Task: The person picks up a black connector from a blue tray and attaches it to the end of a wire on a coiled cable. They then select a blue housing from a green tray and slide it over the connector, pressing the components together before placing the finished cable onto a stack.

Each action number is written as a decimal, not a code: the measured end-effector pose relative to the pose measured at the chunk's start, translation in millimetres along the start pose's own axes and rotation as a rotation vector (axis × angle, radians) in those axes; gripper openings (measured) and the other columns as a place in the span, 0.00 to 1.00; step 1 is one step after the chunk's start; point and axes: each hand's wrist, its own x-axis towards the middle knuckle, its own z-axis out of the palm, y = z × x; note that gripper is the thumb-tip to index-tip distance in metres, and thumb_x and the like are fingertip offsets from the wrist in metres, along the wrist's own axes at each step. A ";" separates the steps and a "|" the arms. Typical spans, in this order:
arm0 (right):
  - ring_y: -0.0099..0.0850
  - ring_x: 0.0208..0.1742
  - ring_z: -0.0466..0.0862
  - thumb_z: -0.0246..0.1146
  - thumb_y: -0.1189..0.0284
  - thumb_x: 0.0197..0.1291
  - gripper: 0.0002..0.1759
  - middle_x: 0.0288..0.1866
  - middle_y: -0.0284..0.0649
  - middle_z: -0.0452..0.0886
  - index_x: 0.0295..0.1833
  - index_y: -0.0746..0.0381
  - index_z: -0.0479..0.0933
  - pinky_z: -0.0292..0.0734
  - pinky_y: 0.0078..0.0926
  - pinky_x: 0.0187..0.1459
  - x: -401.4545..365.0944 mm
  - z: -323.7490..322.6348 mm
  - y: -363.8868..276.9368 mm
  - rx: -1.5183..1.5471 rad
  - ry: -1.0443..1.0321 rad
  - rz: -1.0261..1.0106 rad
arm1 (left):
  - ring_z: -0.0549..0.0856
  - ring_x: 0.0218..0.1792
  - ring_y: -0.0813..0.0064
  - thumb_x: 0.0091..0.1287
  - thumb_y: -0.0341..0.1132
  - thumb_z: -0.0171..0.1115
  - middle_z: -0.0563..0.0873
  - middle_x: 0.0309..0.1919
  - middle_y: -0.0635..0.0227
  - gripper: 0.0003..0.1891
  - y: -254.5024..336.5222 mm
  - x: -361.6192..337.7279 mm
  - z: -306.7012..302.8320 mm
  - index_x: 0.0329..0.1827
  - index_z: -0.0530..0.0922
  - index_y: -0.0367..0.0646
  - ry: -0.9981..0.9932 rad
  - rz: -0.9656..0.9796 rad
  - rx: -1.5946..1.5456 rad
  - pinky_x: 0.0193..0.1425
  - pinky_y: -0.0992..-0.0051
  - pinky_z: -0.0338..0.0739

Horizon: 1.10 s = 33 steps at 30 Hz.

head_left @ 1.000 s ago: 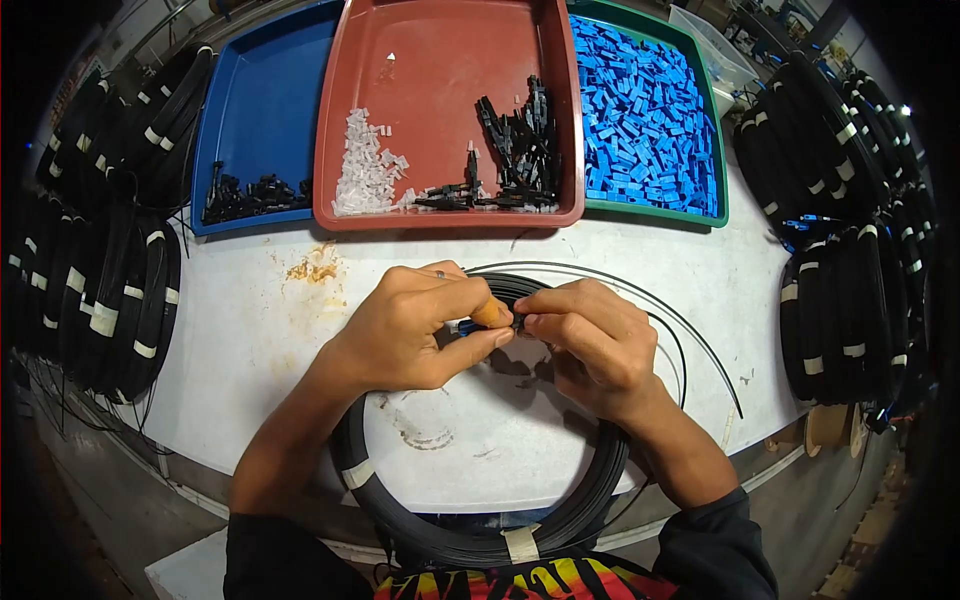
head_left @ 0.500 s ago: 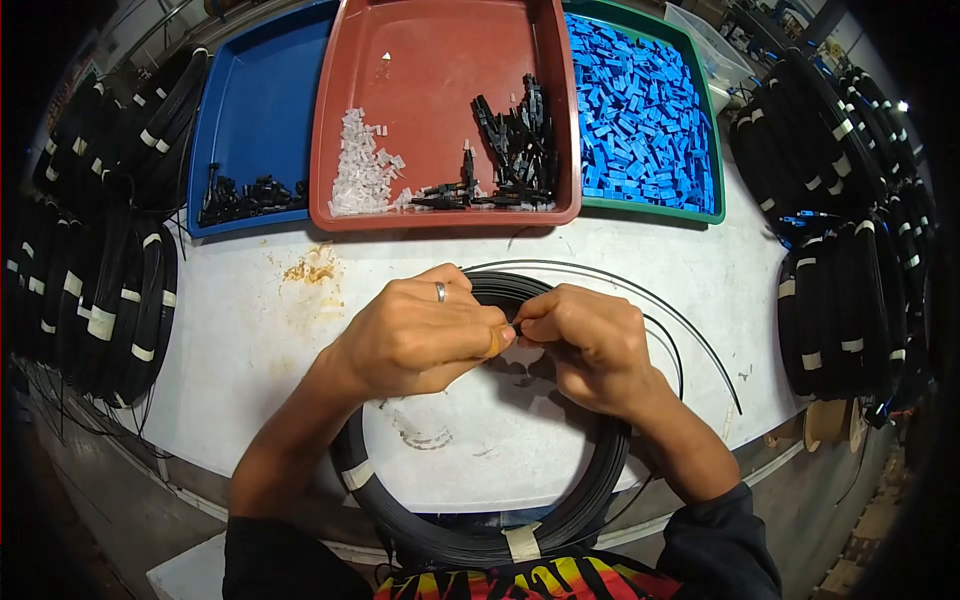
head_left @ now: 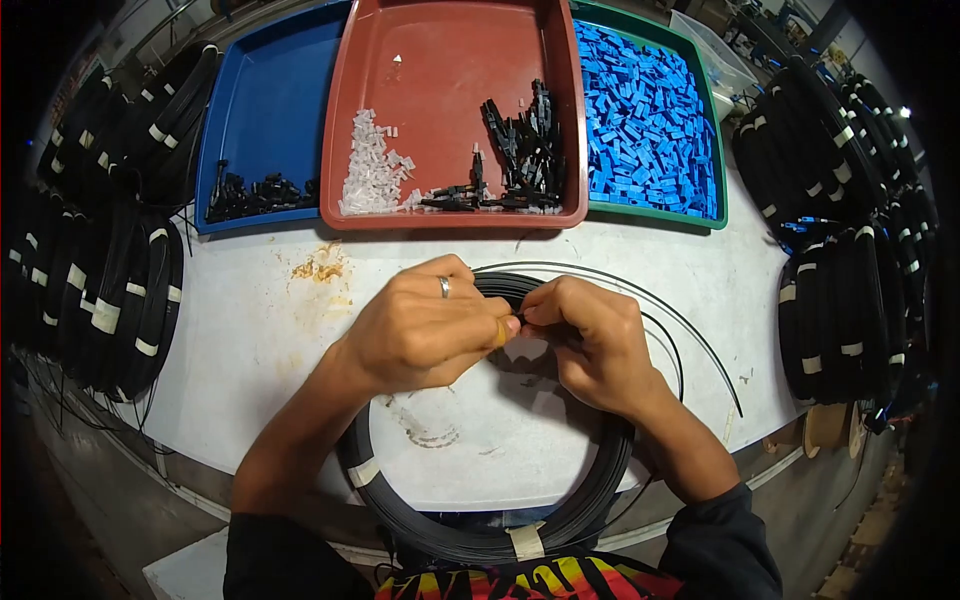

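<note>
A coil of black cable (head_left: pixel 372 475), bound with pale tape, rests on the white table (head_left: pixel 440 470) and reaches over its front edge. Above the coil's far side my left hand (head_left: pixel 430 325) is closed, its thumb and forefinger pinching. My right hand (head_left: pixel 590 340) is pinched right against those fingertips. Between them shows a small black piece (head_left: pixel 520 318), mostly covered by the fingers; I cannot tell its kind. A loose cable end (head_left: pixel 715 370) arcs out to the right of the coil.
At the back stand a blue tray (head_left: pixel 270 95) with black parts, a red tray (head_left: pixel 450 60) with clear pieces (head_left: pixel 372 165) and black connectors (head_left: pixel 530 150), and a green tray (head_left: pixel 712 150) full of blue clips (head_left: pixel 645 120). Taped cable coils flank the table at left (head_left: pixel 110 290) and right (head_left: pixel 840 310).
The view has shifted slightly, so the trays appear a little further right. Both hands keep their pinch, with the fingertips now closer together over the small black piece.
</note>
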 end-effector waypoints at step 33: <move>0.42 0.36 0.88 0.64 0.93 0.38 0.17 0.40 0.47 0.88 0.37 0.68 0.80 0.83 0.34 0.38 6.9 4.2 5.0 0.011 0.154 -0.029 | 0.87 0.28 0.70 0.55 0.24 0.81 0.92 0.33 0.63 0.09 -5.7 0.4 -4.5 0.31 0.85 0.37 0.038 0.060 0.101 0.34 0.71 0.80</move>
